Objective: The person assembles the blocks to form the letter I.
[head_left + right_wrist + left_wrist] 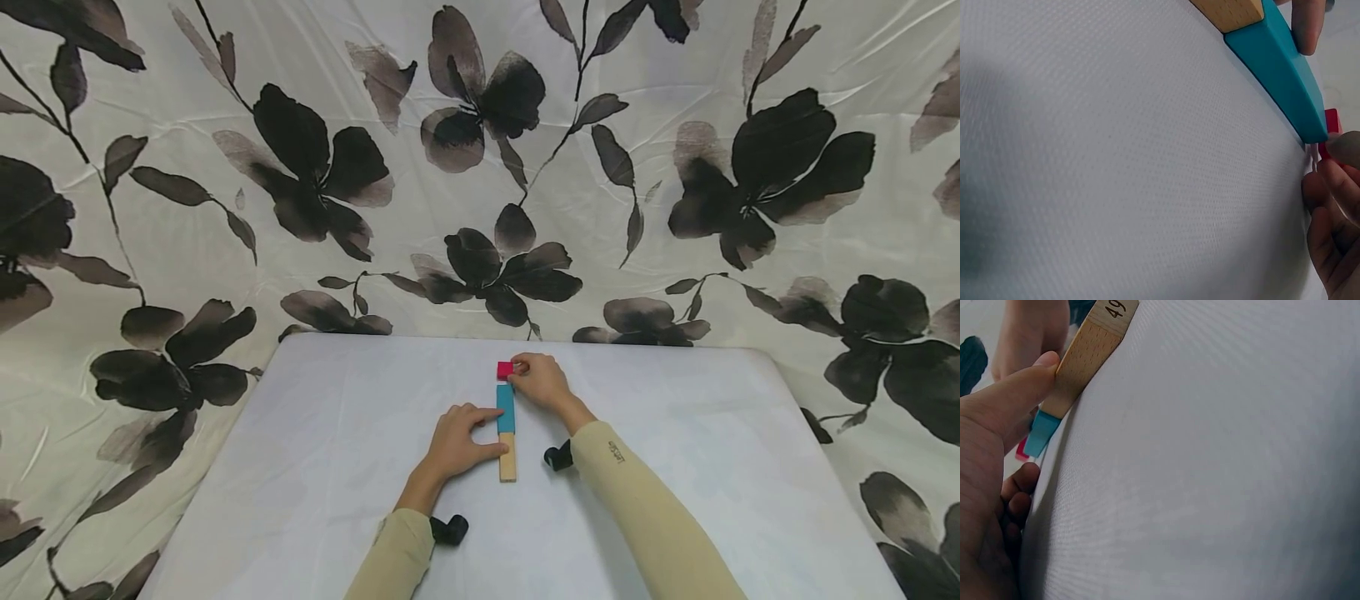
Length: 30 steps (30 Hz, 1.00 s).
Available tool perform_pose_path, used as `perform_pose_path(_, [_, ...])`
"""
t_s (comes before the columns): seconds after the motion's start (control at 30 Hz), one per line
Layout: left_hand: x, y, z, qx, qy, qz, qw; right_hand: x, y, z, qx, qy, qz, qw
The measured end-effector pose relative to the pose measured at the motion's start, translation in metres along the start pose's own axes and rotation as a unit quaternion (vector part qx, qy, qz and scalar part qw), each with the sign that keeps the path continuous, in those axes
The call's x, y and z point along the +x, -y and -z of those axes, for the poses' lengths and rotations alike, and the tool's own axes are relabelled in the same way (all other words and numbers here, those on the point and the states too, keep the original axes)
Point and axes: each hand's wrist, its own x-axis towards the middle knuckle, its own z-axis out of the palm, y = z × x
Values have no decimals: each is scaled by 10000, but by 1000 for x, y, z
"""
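Observation:
A plain wooden block [507, 467], a teal block [506, 408] and a small red block [504, 371] lie in a line on the white table, wood nearest and red farthest. My left hand [459, 442] reaches in from the left with index finger and thumb spread, the fingertip at the teal block and the thumb against the wooden one. With thumb and fingers, my right hand [542, 382] pinches the red block at the far end. A narrow gap shows between red and teal in the head view; teal and wood meet end to end.
The white table [337, 433] ends at a back edge just beyond the red block. Behind it hangs a floral cloth [480, 192]. Dark digits mark the wooden block's end face [1115, 309]. Black wrist-worn pieces show under both sleeves [401, 550].

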Motion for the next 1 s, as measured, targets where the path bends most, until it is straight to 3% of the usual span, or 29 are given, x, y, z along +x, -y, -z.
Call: perform_pose_path(1.0, [0,1,0,15,36,51,10000,1,-2,-6,-31,32,-175,9998])
